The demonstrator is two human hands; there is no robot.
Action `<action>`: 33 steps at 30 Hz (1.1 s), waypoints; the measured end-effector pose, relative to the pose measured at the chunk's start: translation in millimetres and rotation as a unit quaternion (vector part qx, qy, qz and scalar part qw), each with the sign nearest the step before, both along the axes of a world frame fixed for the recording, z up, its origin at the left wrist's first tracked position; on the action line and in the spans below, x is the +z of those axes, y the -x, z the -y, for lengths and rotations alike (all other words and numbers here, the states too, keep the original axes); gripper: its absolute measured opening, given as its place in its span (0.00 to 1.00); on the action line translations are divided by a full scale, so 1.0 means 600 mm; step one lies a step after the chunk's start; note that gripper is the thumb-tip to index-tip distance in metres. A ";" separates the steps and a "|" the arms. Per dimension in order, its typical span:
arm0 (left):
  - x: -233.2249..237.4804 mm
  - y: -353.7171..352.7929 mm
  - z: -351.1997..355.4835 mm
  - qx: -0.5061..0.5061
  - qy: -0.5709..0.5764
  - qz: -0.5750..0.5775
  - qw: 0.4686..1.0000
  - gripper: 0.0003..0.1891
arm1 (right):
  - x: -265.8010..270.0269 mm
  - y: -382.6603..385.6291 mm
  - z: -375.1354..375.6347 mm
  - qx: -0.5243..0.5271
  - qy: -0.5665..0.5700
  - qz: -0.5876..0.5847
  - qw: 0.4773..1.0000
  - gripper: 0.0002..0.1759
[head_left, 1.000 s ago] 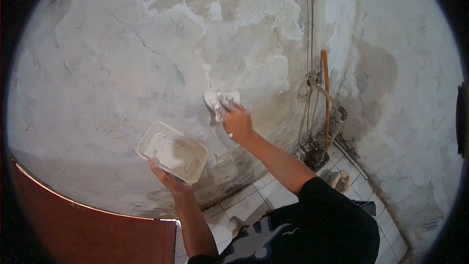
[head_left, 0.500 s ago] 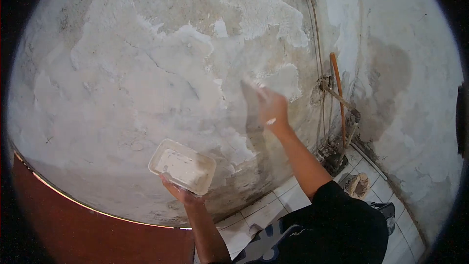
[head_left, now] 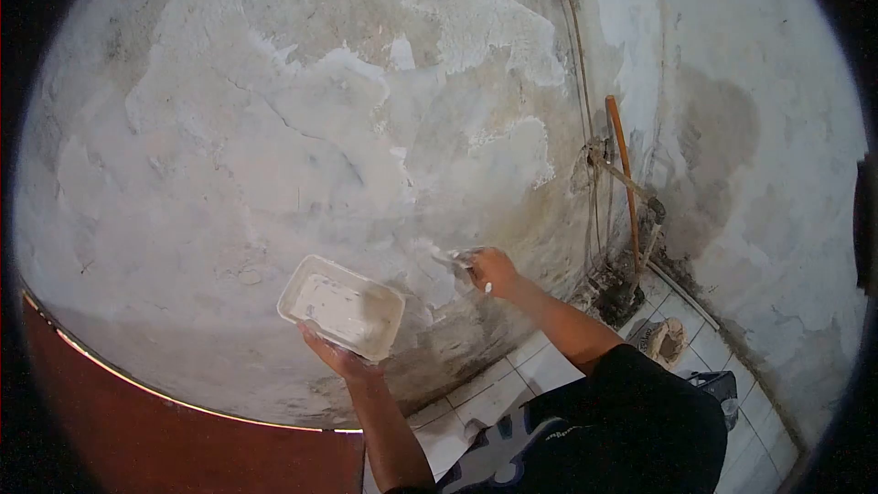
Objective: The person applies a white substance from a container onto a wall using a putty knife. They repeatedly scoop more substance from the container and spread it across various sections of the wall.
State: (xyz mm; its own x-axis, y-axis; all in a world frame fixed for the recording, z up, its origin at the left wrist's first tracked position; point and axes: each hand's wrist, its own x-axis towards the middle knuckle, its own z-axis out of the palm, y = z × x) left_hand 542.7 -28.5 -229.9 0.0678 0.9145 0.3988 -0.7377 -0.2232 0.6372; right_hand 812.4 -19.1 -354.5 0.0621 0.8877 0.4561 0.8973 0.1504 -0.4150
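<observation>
You are in a tiled corner of a building's interior with its walls under repair, though whether it belongs to a home or another building cannot be told. The wall (head_left: 210, 155) in front of you is cracked and stained, with pale patches of filler over bare plaster. Exposed pipework (head_left: 626, 179) runs in the corner, and white tiles (head_left: 494, 400) with dark joints cover the floor beside you.

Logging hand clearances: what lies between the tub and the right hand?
The scraper, held by the right hand, then wall up to the tub, in the head view.
</observation>
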 end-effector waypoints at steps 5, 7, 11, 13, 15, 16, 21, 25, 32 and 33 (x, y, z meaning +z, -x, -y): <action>0.005 0.001 -0.004 -0.030 -0.021 0.038 0.999 0.29 | 0.091 -0.061 -0.010 -0.096 -0.151 -0.129 0.975 0.14; 0.020 -0.003 0.009 -0.028 -0.018 0.043 0.999 0.28 | 0.151 -0.085 -0.015 -0.160 -0.247 -0.141 0.945 0.15; 0.023 -0.007 0.016 0.042 -0.025 -0.009 0.999 0.28 | 0.179 -0.112 -0.042 -0.221 -0.300 -0.157 0.915 0.19; 0.035 -0.013 0.024 -0.004 -0.005 0.041 0.999 0.30 | 0.110 -0.094 -0.074 -0.208 -0.283 -0.097 0.931 0.20; 0.033 -0.018 0.020 0.016 -0.019 0.020 0.999 0.30 | 0.074 -0.046 -0.065 -0.174 -0.245 -0.032 0.953 0.23; 0.029 -0.021 0.020 0.035 -0.031 -0.003 0.999 0.31 | 0.067 -0.012 -0.051 -0.154 -0.222 -0.028 0.962 0.23; 0.028 -0.046 0.030 -0.023 -0.004 0.016 1.000 0.29 | 0.006 0.037 -0.013 -0.001 -0.104 0.036 0.994 0.17; 0.045 -0.045 0.017 -0.026 -0.031 -0.035 0.999 0.28 | 0.054 0.000 -0.015 0.017 -0.013 -0.059 0.998 0.15; 0.189 -0.039 0.012 -0.014 0.012 -0.031 0.999 0.31 | 0.399 -0.062 0.000 -0.037 -0.289 -0.106 0.951 0.14; 0.209 -0.038 0.005 -0.022 0.000 -0.035 0.999 0.32 | 0.432 -0.071 -0.020 -0.048 -0.358 -0.070 0.930 0.15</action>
State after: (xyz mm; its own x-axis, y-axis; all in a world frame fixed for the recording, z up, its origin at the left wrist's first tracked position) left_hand 565.4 -31.5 -104.5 0.1350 0.9101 0.3918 -0.7007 -0.1919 0.6872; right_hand 854.9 -7.0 -95.3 0.2290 0.3463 0.9097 0.8657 0.3548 -0.3530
